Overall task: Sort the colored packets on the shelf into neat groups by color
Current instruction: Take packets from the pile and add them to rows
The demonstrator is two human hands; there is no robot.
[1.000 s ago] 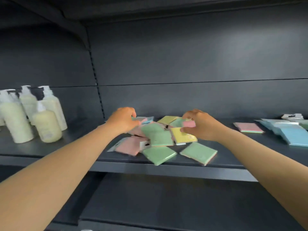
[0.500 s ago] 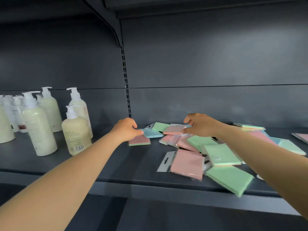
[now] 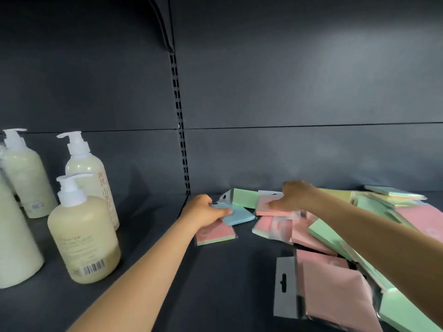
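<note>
My left hand (image 3: 203, 212) pinches a blue packet (image 3: 239, 214) by its left edge, just above a pink packet (image 3: 217, 234) lying apart on the dark shelf (image 3: 167, 271). My right hand (image 3: 296, 196) grips a pink packet (image 3: 268, 208) at the back of a loose pile. A green packet (image 3: 244, 197) lies behind, between the two hands. To the right, pink and green packets overlap in a heap, with a large pink one (image 3: 335, 288) nearest me. My right forearm hides part of the heap.
Several cream pump bottles stand at the left, the nearest (image 3: 81, 238) close to my left forearm. A slotted upright (image 3: 179, 130) runs down the grey back panel. More pale packets (image 3: 393, 194) lie at the far right back.
The view has moved closer and to the left. My left hand has brought the blue packet down toward the lone pink packet. My right hand stays at the back of the pile.
</note>
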